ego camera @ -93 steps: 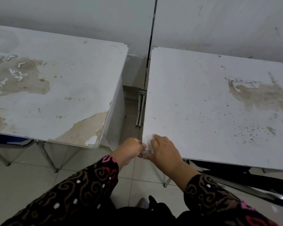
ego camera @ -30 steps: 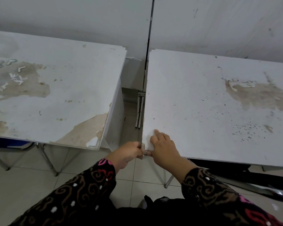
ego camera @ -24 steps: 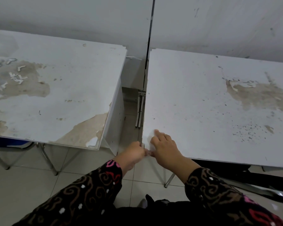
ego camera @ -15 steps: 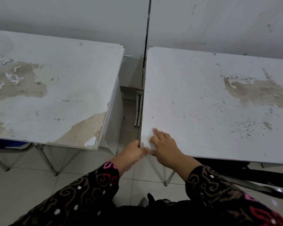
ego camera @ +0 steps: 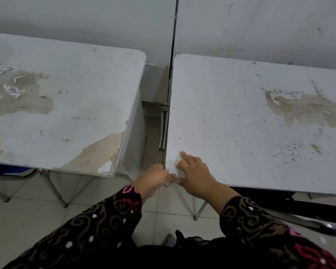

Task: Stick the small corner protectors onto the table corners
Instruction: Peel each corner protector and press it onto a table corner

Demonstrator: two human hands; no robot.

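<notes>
two white tables side by side against a white wall (ego camera: 105, 20), narrow gap between them. both hands meet at the near-left corner of the right table (ego camera: 241, 123). left hand (ego camera: 153, 180) sits just off the table's left edge, fingers curled in, pinched tight at the corner; a small pale piece pokes out below its fingertips, looks like the corner protector (ego camera: 166, 183), mostly hidden so cannot tell its shape. right hand (ego camera: 194, 175) lies palm-down on the tabletop at the same corner, index finger stretched forward onto the surface, other fingers bent, thumb tucked toward the left hand. the two hands touch or nearly touch at the corner edge. cannot tell if the right hand grips anything, it seems to be pressing flat.

right table top has a brown peeled patch (ego camera: 306, 109) far right and dark specks nearer. left table (ego camera: 76, 94) has peeled brown patches too, one big one at its near-right corner (ego camera: 99, 154). several small white l-shaped pieces (ego camera: 13, 90) lie loose on the left table, far left, well apart from the hands. dark patterned sleeves (ego camera: 97, 230) with brown swirls and pink marks cover both arms. tiled floor (ego camera: 23, 210) below, metal table legs (ego camera: 54, 189) visible under both tables.
</notes>
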